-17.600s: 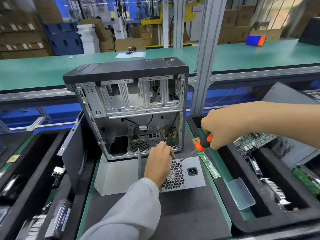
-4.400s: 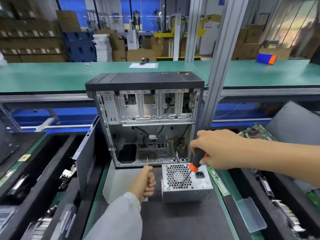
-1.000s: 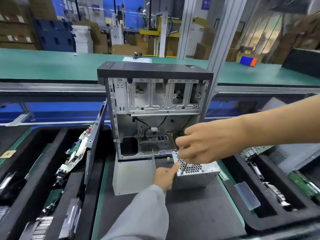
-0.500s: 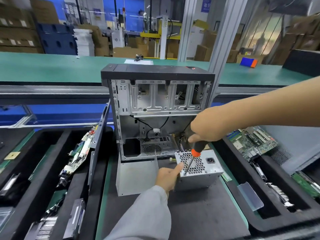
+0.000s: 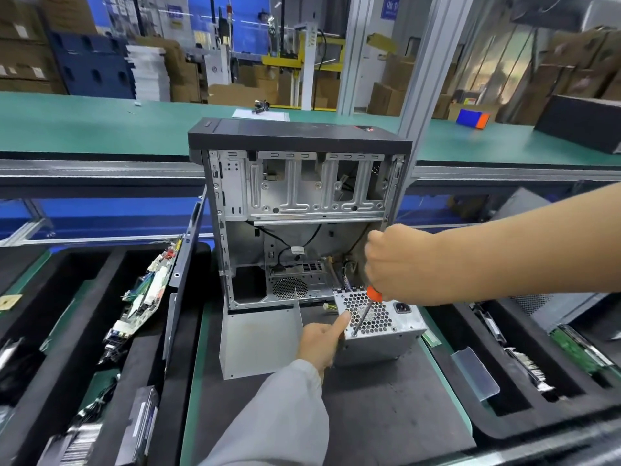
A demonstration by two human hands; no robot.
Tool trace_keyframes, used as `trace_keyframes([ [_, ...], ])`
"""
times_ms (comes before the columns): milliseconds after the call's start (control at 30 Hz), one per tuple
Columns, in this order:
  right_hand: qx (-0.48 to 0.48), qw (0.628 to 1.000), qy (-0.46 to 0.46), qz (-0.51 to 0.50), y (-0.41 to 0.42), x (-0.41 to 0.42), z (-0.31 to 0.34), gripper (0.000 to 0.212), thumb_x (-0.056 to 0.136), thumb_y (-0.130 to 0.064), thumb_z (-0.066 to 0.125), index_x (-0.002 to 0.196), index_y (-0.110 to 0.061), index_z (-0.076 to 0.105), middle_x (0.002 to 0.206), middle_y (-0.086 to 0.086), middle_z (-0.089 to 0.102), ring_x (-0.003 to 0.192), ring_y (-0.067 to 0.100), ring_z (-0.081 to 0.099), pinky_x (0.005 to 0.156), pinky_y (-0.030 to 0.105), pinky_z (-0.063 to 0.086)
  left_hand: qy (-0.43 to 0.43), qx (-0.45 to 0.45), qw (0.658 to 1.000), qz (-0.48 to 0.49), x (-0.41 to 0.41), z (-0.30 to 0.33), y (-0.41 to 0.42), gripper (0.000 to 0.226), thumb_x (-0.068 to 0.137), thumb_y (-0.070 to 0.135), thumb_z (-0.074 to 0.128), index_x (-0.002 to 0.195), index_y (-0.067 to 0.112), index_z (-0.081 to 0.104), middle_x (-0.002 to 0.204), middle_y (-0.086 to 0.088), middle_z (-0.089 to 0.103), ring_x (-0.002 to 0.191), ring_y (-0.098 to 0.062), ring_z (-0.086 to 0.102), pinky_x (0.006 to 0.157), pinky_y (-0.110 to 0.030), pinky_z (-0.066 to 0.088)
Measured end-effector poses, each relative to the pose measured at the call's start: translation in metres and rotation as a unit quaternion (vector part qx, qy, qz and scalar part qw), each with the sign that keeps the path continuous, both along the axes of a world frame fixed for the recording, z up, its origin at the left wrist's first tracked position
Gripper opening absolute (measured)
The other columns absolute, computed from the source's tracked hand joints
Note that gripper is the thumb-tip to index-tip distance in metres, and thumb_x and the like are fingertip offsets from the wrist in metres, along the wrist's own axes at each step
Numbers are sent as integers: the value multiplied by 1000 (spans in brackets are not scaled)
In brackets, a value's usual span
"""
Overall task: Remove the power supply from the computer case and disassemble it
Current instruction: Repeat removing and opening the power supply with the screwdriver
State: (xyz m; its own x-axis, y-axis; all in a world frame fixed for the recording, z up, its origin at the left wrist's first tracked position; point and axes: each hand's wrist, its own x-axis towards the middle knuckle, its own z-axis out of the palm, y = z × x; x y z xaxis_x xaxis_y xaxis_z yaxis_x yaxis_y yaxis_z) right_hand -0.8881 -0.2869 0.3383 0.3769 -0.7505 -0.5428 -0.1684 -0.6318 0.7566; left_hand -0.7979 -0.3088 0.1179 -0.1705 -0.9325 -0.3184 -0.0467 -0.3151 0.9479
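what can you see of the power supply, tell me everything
The power supply is a bare grey metal box lying on the dark mat in front of the open computer case. Its upward face has a honeycomb fan grille and a black mains socket. Wires run from its far side into the case. The left hand touches its near left corner with a straight finger, and the right hand holds a screwdriver with its tip at the grille's near left corner.

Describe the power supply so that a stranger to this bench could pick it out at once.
Find the tall open metal computer case with the black top standing on the dark mat. Just in front of its lower right corner sits the small grey metal power supply box. It alone has a honeycomb fan grille and a black power socket on top, with the orange-collared screwdriver touching it.
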Motion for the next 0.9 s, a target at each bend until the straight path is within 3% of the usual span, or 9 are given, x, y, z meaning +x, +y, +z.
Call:
trace_keyframes([
  [100, 56, 996, 20, -63, 1, -2, 5, 27, 97, -13, 47, 121, -6, 57, 112, 12, 60, 67, 19, 44, 58, 33, 40, -3, -58, 998, 38, -1, 0, 2, 60, 89, 33, 70, 37, 24, 41, 34, 14, 26, 33, -5, 26, 37, -14, 23],
  [167, 51, 995, -5, -90, 2, -2, 4, 29, 95, -13, 49, 123, -5, 54, 110, 12, 59, 62, 18, 42, 55, 32, 37, -12, -117, 990, 75, 1, -1, 3, 31, 86, 26, 74, 62, 17, 57, 39, 15, 32, 40, -3, 31, 44, -12, 27],
  [333, 46, 994, -62, -78, 6, 1, 2, 36, 90, -12, 53, 122, -3, 39, 66, 3, 36, 52, 18, 39, 46, 28, 26, -20, -260, 965, -4, 19, -4, 12, 12, 88, 6, 67, 86, 17, 69, 45, 14, 31, 44, -3, 29, 53, -10, 32],
  [400, 48, 996, -43, -66, 6, -2, 0, 24, 91, -12, 52, 113, -5, 44, 69, 4, 40, 55, 17, 41, 47, 27, 31, -57, -294, 952, -61, 20, -5, 11, 15, 85, 6, 70, 91, 19, 74, 52, 14, 49, 48, -4, 35, 58, -11, 35],
  [533, 62, 991, -10, -121, 2, -12, 1, 26, 94, -13, 47, 116, -7, 59, 112, 12, 61, 98, 31, 58, 85, 42, 50, -135, -331, 931, -69, 17, -6, 4, 12, 82, 12, 75, 91, 19, 79, 66, 26, 61, 58, -4, 47, 60, -9, 33],
  [600, 67, 989, -26, -127, 2, -9, 2, 27, 94, -12, 47, 118, -6, 59, 112, 11, 61, 93, 29, 59, 77, 37, 50, -146, -333, 929, -63, 15, -8, 2, 9, 82, 14, 76, 89, 18, 79, 64, 31, 58, 58, 2, 49, 60, -10, 34],
  [733, 33, 994, -67, -77, 6, 1, 0, 27, 91, -13, 53, 116, -5, 53, 72, 2, 38, 54, 17, 38, 45, 27, 29, -152, -332, 930, -46, 13, -8, 3, 6, 80, 16, 78, 85, 19, 79, 64, 24, 59, 57, 2, 47, 61, -14, 34],
  [800, 32, 995, -60, -79, 7, 3, -1, 28, 92, -13, 51, 119, -5, 51, 72, 2, 38, 55, 16, 39, 47, 27, 31, -156, -340, 926, -50, 12, -6, 2, 5, 81, 16, 77, 85, 19, 78, 69, 21, 62, 56, 4, 47, 61, -12, 34],
  [900, 71, 986, 2, -152, 5, 1, 2, 29, 95, -10, 46, 122, -5, 55, 108, 9, 59, 86, 26, 55, 66, 33, 42, -162, -346, 922, -56, 12, -5, 3, 5, 81, 17, 77, 86, 18, 78, 72, 18, 62, 56, 6, 47, 61, -11, 33],
])
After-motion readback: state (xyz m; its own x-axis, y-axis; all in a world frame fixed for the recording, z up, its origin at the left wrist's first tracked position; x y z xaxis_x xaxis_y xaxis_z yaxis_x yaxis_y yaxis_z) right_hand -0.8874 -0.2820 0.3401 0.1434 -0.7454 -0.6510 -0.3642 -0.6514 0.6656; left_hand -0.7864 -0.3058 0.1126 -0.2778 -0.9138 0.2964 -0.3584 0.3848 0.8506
